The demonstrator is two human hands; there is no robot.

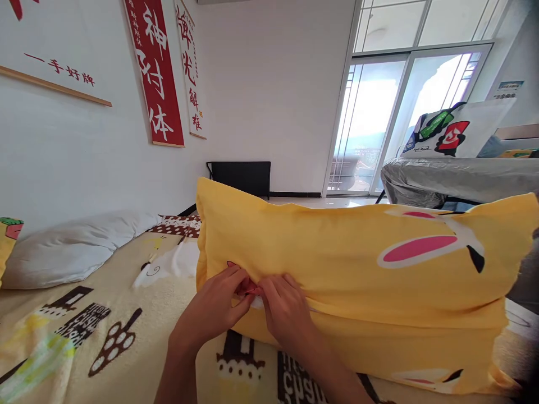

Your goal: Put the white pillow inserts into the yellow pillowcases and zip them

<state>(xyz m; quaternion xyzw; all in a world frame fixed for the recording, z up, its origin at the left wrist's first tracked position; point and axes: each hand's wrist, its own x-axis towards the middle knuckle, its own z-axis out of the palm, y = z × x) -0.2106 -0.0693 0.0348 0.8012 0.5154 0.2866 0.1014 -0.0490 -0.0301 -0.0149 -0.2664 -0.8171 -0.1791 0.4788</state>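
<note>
L hand (217,300): thumb + fingers closed in a tight pinch on a pink bit of cloth, nr L end of yellow pillowcase (337,247). R hand (286,308): fingers curled in, tips on same spot, practically touching L; looks closed on cloth too, thumb mostly hidden. Case is plump, propped on blanket (149,342) right in front of me, long side across.

To do it well, I'd say: tips close tog., take only a little cloth, light even tension betw. hands, no yanking, as it'd bunch easily.

Around, L to R: part of another yellow item (8,244) at edge; white pillow (80,249); red scroll (155,73); black panel (240,177) behind case; white bag (480,126) on plastic-covered counter (475,175).

In the way: own fingers hide pinch pt.; long fold (404,322) R of hands might snag.
</note>
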